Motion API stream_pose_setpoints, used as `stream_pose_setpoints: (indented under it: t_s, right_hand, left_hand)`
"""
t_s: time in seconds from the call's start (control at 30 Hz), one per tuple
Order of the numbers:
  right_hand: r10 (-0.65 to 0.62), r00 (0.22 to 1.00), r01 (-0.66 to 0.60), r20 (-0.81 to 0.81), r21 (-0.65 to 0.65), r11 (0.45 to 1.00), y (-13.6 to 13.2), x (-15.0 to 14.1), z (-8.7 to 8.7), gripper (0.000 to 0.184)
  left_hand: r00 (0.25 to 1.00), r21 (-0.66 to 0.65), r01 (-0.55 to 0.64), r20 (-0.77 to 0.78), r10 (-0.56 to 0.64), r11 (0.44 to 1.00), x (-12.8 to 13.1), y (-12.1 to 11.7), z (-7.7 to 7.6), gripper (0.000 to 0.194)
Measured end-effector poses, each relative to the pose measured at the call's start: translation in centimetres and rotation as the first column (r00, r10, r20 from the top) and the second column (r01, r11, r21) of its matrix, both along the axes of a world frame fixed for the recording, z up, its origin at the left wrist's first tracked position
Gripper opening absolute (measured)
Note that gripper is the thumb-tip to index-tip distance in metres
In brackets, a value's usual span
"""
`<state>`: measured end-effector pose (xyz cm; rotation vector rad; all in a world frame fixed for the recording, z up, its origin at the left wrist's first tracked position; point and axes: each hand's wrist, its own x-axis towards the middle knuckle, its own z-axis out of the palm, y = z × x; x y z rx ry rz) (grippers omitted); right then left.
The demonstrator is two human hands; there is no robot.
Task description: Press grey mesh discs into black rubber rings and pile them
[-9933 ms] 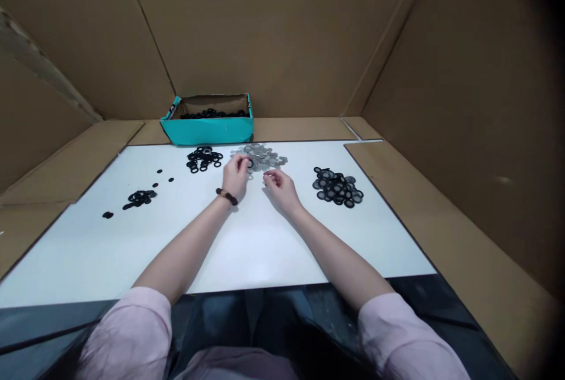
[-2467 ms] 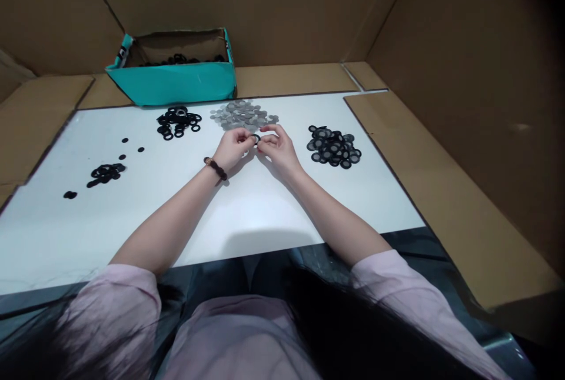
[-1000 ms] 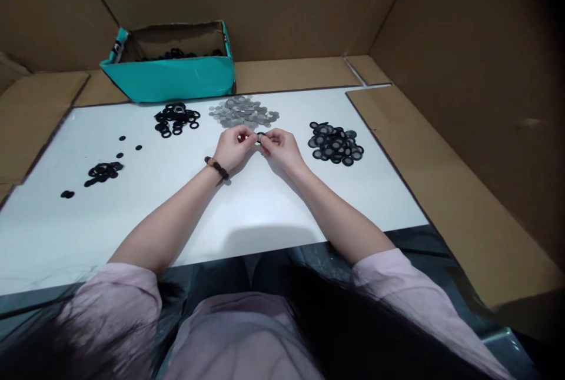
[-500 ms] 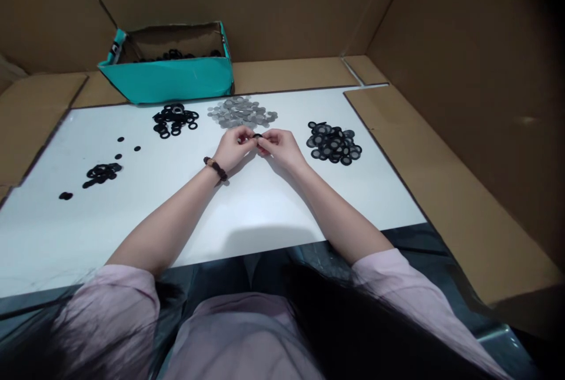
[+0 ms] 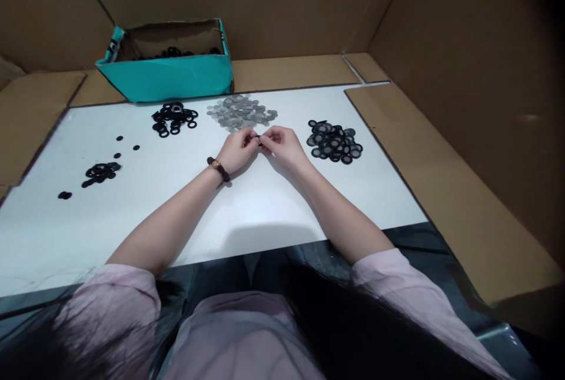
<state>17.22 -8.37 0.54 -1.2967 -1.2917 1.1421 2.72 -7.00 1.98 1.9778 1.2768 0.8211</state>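
Note:
My left hand (image 5: pixel 239 148) and my right hand (image 5: pixel 282 145) meet above the white table, fingertips pinched together. Between them they grip a small black ring (image 5: pixel 259 139), mostly covered by the fingers; whether a disc sits in it I cannot tell. Just beyond my hands lies a heap of grey mesh-like discs (image 5: pixel 241 110). Loose black rings (image 5: pixel 173 118) are piled to the left of that heap. On the right is a pile of black rings with grey centres (image 5: pixel 334 143).
A teal cardboard box (image 5: pixel 170 77) holding black rings stands at the back left. More black pieces (image 5: pixel 102 172) lie in a small pile at left, with a few scattered around. Cardboard walls (image 5: pixel 291 3) enclose the back and sides of the white table (image 5: pixel 265 209).
The black ring has turned between my fingertips and shows less now. Both hands have shifted only slightly. The piles look the same.

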Motion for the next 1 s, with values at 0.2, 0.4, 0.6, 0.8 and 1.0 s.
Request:
stream_pose_setpoints:
  t_s: [0.2, 0.4, 0.6, 0.8, 1.0]
  right_hand:
    - [-0.021, 0.993, 0.014, -0.118, -0.061, 0.998, -0.2, -0.3, 0.1, 0.017]
    - [-0.114, 0.976, 0.121, -0.187, 0.029, 0.992, -0.7, -1.3, -0.3, 0.02]
    - [-0.08, 0.987, 0.107, -0.141, 0.197, 0.975, -0.6, -1.8, -0.9, 0.016]
    - [-0.006, 0.998, 0.019, -0.057, 0.234, 0.972, 0.3, -0.8, -0.9, 0.015]
    - [0.119, 0.991, -0.107, -0.055, 0.195, 0.975, 0.4, -0.7, -1.3, 0.026]
  left_hand:
    - [0.999, 0.045, -0.049, -0.004, 0.05, 0.998, -0.1, -0.1, 0.2, 0.011]
    - [0.973, -0.06, -0.068, 0.216, 0.079, 0.996, 0.3, 0.4, -0.8, 0.011]
    - [0.927, -0.125, -0.067, 0.359, 0.108, 0.99, 0.6, 0.3, -0.6, 0.011]
    - [0.961, -0.115, -0.011, 0.274, 0.043, 0.993, 0.2, 0.2, -0.6, 0.008]
    - [0.905, -0.261, 0.01, 0.413, 0.103, 0.965, 0.4, 0.6, -0.9, 0.012]
